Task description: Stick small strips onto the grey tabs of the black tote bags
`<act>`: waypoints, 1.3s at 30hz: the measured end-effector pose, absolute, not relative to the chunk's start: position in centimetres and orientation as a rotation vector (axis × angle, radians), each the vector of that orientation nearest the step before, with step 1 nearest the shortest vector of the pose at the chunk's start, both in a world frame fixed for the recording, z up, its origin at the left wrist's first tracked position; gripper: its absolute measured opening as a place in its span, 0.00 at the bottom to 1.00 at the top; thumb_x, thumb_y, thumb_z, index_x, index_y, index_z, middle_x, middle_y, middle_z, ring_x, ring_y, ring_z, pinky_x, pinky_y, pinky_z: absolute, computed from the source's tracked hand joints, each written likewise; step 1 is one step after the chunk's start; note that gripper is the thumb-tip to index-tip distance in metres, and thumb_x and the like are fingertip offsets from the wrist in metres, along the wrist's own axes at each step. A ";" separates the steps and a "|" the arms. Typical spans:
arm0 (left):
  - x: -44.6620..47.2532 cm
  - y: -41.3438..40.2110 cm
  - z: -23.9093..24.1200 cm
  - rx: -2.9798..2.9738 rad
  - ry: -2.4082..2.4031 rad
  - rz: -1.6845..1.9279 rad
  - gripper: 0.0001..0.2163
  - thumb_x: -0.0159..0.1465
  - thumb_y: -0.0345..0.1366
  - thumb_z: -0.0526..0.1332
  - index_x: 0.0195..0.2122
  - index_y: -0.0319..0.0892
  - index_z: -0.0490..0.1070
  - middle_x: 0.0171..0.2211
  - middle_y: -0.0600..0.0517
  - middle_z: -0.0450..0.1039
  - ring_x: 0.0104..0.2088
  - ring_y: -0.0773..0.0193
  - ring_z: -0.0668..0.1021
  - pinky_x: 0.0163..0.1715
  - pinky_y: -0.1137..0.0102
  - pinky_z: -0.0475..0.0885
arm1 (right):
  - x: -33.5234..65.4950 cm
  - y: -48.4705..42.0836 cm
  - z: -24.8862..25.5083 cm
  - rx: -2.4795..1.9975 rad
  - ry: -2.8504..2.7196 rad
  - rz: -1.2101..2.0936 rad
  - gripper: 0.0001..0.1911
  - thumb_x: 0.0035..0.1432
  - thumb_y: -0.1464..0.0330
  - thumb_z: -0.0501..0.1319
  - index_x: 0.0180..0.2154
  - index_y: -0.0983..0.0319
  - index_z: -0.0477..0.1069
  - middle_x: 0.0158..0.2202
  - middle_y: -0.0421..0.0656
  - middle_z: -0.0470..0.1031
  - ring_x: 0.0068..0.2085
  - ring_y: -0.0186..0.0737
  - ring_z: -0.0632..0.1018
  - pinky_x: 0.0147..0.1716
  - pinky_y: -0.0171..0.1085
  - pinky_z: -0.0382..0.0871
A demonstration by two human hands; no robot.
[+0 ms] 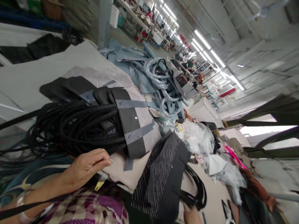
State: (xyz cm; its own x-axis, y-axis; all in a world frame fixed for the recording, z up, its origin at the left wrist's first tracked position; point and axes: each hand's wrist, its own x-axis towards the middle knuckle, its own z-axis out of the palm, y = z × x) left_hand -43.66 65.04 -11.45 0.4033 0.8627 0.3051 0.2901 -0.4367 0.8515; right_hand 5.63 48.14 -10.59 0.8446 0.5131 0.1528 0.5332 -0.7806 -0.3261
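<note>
Two hands: left hand (86, 166) touches beige panel (126, 174); no legible writing.

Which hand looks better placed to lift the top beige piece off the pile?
Probably the left hand: its fingertips already rest on the edge of the beige piece beside the black straps. The right hand is low at the picture's edge, holding the striped bag's black handles.

Bright ceiling tube lights (205, 43) glaring; tilted frame, edges motion-blurred (heavily).
</note>
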 end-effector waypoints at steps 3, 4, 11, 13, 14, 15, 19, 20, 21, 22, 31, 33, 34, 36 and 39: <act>-43.4 65.0 -10.6 2.078 0.902 1.030 0.23 0.76 0.49 0.50 0.28 0.42 0.70 0.27 0.54 0.71 0.30 0.67 0.73 0.32 0.74 0.67 | 2.0 50.5 -10.1 -2.594 -0.725 0.122 0.18 0.38 0.47 0.60 0.26 0.51 0.77 0.31 0.53 0.82 0.39 0.68 0.83 0.41 0.58 0.76; -43.4 65.0 -10.4 2.136 0.889 1.033 0.24 0.76 0.50 0.49 0.27 0.41 0.69 0.27 0.53 0.71 0.30 0.66 0.72 0.31 0.73 0.66 | -0.4 51.8 -9.6 -2.469 -0.787 0.248 0.20 0.42 0.48 0.62 0.32 0.52 0.80 0.36 0.52 0.83 0.41 0.63 0.83 0.43 0.55 0.77; -43.7 64.1 -9.2 2.492 0.953 1.046 0.24 0.75 0.49 0.51 0.25 0.41 0.67 0.24 0.54 0.68 0.26 0.66 0.67 0.26 0.69 0.58 | -20.4 59.3 -6.0 -1.400 -1.830 0.669 0.11 0.63 0.69 0.62 0.47 0.57 0.77 0.39 0.45 0.81 0.39 0.40 0.80 0.40 0.37 0.76; -44.0 63.7 -8.9 2.527 0.959 1.047 0.23 0.75 0.47 0.51 0.25 0.41 0.67 0.24 0.54 0.67 0.26 0.66 0.67 0.25 0.68 0.58 | -22.7 60.1 -5.7 -1.234 -2.022 0.576 0.13 0.65 0.73 0.60 0.49 0.57 0.76 0.39 0.45 0.79 0.39 0.39 0.79 0.40 0.37 0.75; -44.1 63.5 -8.9 2.527 0.969 1.065 0.23 0.76 0.47 0.51 0.25 0.41 0.67 0.24 0.54 0.67 0.25 0.66 0.67 0.24 0.68 0.57 | -23.2 60.4 -5.8 -1.183 -2.087 0.534 0.12 0.65 0.74 0.60 0.48 0.57 0.76 0.39 0.44 0.79 0.38 0.39 0.78 0.39 0.37 0.74; -44.2 63.4 -8.8 2.516 0.980 1.078 0.24 0.76 0.46 0.51 0.24 0.41 0.67 0.24 0.54 0.67 0.25 0.66 0.67 0.24 0.68 0.57 | -23.4 60.7 -5.9 -1.151 -2.136 0.500 0.11 0.65 0.75 0.60 0.45 0.58 0.76 0.37 0.44 0.79 0.37 0.38 0.77 0.38 0.36 0.73; -44.5 63.2 -9.1 2.386 1.039 1.007 0.22 0.77 0.47 0.48 0.33 0.40 0.72 0.26 0.54 0.70 0.26 0.67 0.71 0.26 0.70 0.63 | -23.5 61.7 -6.7 -1.078 -2.246 0.369 0.08 0.65 0.76 0.59 0.39 0.59 0.75 0.31 0.43 0.76 0.32 0.39 0.75 0.32 0.36 0.69; -44.5 63.2 -9.2 2.357 1.043 0.971 0.21 0.77 0.46 0.47 0.35 0.41 0.74 0.27 0.54 0.71 0.26 0.68 0.72 0.27 0.71 0.64 | -23.5 61.9 -6.8 -1.069 -2.260 0.336 0.08 0.65 0.76 0.59 0.39 0.59 0.74 0.30 0.42 0.76 0.31 0.39 0.75 0.31 0.37 0.69; -44.4 63.3 -9.4 2.335 1.041 0.954 0.21 0.78 0.45 0.47 0.37 0.41 0.74 0.27 0.54 0.72 0.27 0.68 0.73 0.27 0.71 0.64 | -23.7 62.2 -7.0 -1.061 -2.261 0.309 0.08 0.64 0.76 0.58 0.38 0.60 0.74 0.30 0.42 0.77 0.31 0.39 0.75 0.31 0.37 0.68; -44.3 63.5 -9.5 2.318 1.036 0.961 0.21 0.78 0.43 0.46 0.36 0.42 0.74 0.27 0.54 0.72 0.26 0.68 0.73 0.27 0.72 0.64 | -23.9 62.4 -7.1 -1.060 -2.240 0.295 0.08 0.63 0.77 0.58 0.37 0.60 0.73 0.29 0.41 0.77 0.30 0.39 0.75 0.30 0.36 0.68; -43.6 65.3 -11.3 2.073 1.148 1.196 0.12 0.75 0.33 0.54 0.34 0.42 0.72 0.26 0.56 0.70 0.26 0.69 0.73 0.29 0.75 0.65 | -25.0 68.3 -9.9 -1.511 -1.449 1.084 0.06 0.55 0.66 0.64 0.28 0.60 0.77 0.22 0.37 0.75 0.24 0.35 0.74 0.26 0.33 0.68; -43.8 65.3 -11.6 2.027 1.146 1.208 0.10 0.74 0.34 0.56 0.35 0.43 0.72 0.26 0.56 0.71 0.26 0.69 0.73 0.29 0.75 0.65 | -23.5 71.7 -10.6 -1.567 -1.272 1.094 0.09 0.52 0.62 0.66 0.27 0.61 0.77 0.19 0.36 0.72 0.23 0.35 0.72 0.26 0.34 0.68; -44.0 65.3 -11.8 2.012 1.142 1.202 0.09 0.74 0.34 0.57 0.35 0.43 0.72 0.26 0.57 0.71 0.27 0.69 0.73 0.30 0.75 0.65 | -22.6 73.5 -11.0 -1.582 -1.199 1.093 0.11 0.50 0.59 0.66 0.27 0.61 0.76 0.19 0.36 0.71 0.22 0.34 0.72 0.25 0.34 0.68; -44.3 65.1 -12.2 1.972 1.159 1.163 0.10 0.73 0.35 0.58 0.33 0.43 0.71 0.27 0.56 0.72 0.28 0.68 0.74 0.31 0.75 0.66 | -20.7 77.2 -11.7 -1.592 -1.124 1.100 0.16 0.47 0.55 0.67 0.29 0.62 0.77 0.20 0.37 0.72 0.22 0.35 0.72 0.25 0.34 0.69; -44.6 65.0 -13.1 1.904 1.224 1.103 0.13 0.72 0.37 0.59 0.29 0.43 0.70 0.29 0.56 0.72 0.31 0.67 0.75 0.33 0.74 0.66 | -18.5 81.5 -12.7 -1.610 -1.150 1.089 0.21 0.45 0.52 0.68 0.32 0.63 0.78 0.23 0.39 0.75 0.24 0.35 0.74 0.24 0.34 0.69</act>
